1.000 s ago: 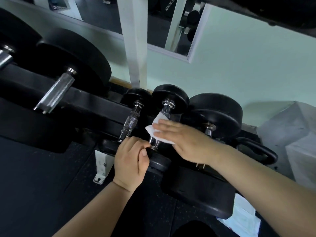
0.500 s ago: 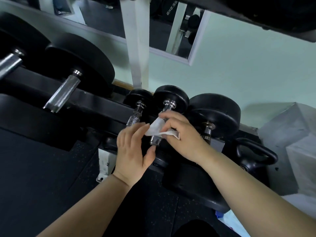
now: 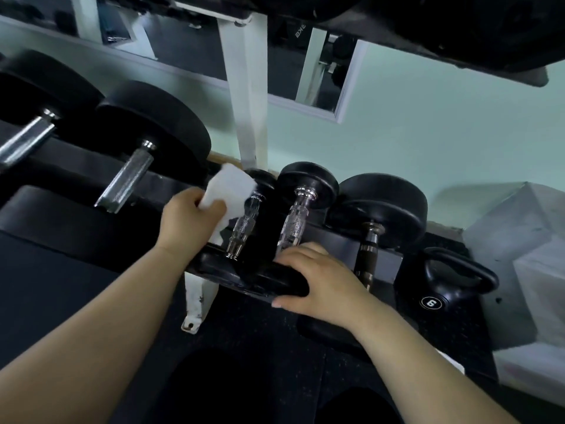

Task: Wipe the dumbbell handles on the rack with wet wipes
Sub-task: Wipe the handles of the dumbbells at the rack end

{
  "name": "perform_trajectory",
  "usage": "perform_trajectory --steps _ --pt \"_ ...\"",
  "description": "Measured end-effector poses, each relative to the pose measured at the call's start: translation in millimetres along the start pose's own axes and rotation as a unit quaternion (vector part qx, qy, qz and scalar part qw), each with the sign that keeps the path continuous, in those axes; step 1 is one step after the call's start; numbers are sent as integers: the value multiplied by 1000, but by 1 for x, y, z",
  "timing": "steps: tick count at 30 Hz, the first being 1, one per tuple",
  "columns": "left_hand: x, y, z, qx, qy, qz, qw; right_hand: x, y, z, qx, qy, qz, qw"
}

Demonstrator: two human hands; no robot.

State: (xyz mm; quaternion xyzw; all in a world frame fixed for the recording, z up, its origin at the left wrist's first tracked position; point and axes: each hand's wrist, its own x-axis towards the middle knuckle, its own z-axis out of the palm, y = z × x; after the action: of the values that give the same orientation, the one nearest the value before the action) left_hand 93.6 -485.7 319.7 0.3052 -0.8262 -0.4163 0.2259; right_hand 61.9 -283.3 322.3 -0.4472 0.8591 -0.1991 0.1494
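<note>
1. Mint-green wall [image 3: 428,133] backs the right end of the rack [image 3: 61,221].
2. My left grip [image 3: 189,218] clenches the wet wipe [image 3: 229,191] just beside the smallest dumbbell handle [image 3: 244,224], ready for wiping.
3. My right grip [image 3: 318,283] clasps the near dumbbell head [image 3: 263,278], probably steadying it.

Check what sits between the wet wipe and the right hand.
In the head view, the smallest dumbbell's handle by the wet wipe, then the next dumbbell's handle at the right hand.
</note>
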Motion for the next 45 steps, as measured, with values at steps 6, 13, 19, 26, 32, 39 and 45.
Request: perform_trajectory --steps 6,13,19,26,32,39,45 --pt "10 9 30 -18 -189 -37 981 4 -1 1 -37 0 -18 999" --pt "23 29 61 -175 -279 -49 943 5 -4 0 -42 -4 1 999" --pt "16 12 57 -176 -327 -84 925 7 -5 -1 -26 -10 20 999" --pt "25 23 63 -169 -241 -35 955 8 -5 0 -27 -15 27 999" --pt "6 4 70 -162 -308 -123 929 8 -5 -1 -27 -23 30 999" --pt "21 17 67 -177 -276 -89 941 8 -6 -1 -31 -24 33 999" --pt "4 -1 68 -134 -320 -105 932 7 -6 -1 -33 -23 27 999"
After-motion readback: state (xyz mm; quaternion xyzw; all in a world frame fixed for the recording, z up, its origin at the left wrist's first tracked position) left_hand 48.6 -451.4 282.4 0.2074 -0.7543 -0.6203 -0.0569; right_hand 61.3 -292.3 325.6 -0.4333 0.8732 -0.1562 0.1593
